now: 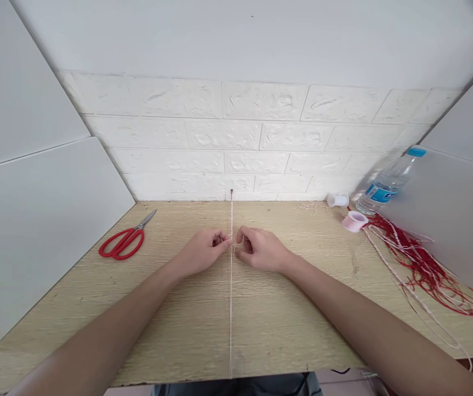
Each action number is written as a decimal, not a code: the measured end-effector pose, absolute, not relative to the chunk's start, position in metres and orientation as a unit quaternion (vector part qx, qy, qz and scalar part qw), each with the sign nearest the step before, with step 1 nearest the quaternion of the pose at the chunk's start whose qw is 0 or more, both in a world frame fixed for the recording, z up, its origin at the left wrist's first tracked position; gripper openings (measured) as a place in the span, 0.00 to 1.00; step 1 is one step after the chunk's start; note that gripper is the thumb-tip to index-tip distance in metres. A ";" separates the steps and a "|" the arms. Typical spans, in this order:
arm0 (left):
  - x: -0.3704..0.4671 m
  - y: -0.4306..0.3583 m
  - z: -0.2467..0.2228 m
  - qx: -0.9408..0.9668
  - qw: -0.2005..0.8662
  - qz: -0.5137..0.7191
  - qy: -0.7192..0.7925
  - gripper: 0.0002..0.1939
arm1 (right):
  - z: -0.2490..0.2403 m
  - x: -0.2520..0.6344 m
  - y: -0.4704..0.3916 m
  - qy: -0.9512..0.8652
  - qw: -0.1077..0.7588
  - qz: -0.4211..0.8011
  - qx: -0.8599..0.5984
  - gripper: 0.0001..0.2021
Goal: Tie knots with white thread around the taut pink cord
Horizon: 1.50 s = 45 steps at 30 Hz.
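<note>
A pale pink braided cord runs from a dark fixing point at the foot of the wall toward me. Below my hands it continues as thin, taut straight threads down to the table's front edge. My left hand pinches the cord at the lower end of the braid, thumb against index finger. Just right of it, my right hand is curled with thumb and index finger apart. A fine loose thread loops between the two hands; whether the right fingers touch it is too small to tell.
Red-handled scissors lie at the left. On the right are a pink thread spool, a white spool, a water bottle and a heap of red cords. White panels flank the wooden table.
</note>
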<state>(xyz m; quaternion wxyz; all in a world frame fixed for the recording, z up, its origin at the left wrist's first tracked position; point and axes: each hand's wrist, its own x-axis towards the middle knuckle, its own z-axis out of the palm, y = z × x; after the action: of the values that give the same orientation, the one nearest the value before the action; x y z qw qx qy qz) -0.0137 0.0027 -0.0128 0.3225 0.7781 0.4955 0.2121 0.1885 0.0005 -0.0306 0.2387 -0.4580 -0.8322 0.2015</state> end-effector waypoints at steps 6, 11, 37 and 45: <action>-0.013 0.001 -0.013 0.781 0.316 0.205 0.499 0.18 | -0.034 0.186 0.004 -0.835 0.261 0.191 -0.446 0.03; -0.013 0.001 -0.013 0.775 0.323 0.206 0.503 0.18 | -0.031 0.186 0.004 -0.826 0.266 0.257 -0.424 0.06; -0.011 -0.001 -0.009 0.781 0.330 0.200 0.490 0.19 | -0.034 0.185 0.007 -0.778 0.268 0.332 -0.461 0.12; -0.011 -0.002 -0.008 0.786 0.330 0.191 0.487 0.17 | -0.035 0.184 0.006 -0.778 0.267 0.326 -0.466 0.09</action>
<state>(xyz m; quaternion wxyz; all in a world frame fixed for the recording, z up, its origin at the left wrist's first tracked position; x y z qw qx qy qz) -0.0112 -0.0020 -0.0082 0.3304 0.7855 0.4872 0.1909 0.1838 0.0061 -0.0347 0.2673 -0.4656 -0.7781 0.3260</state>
